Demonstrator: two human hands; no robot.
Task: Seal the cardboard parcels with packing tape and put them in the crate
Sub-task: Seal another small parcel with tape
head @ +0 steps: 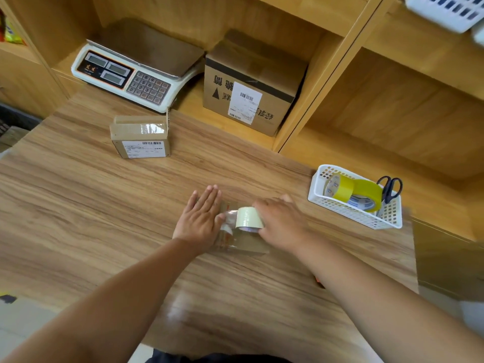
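Head view | left hand flat, fingers straight, pressing parcel | right hand gripping tape roll | parcel's writing unreadable

Matt cardboard parcel, glossy tape roll, wood-grain table

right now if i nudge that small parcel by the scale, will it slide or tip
The small parcel looks wider than tall on the wooden table, so it would likely slide, not tip. Its small cardboard body suggests it is light and fairly stiff.
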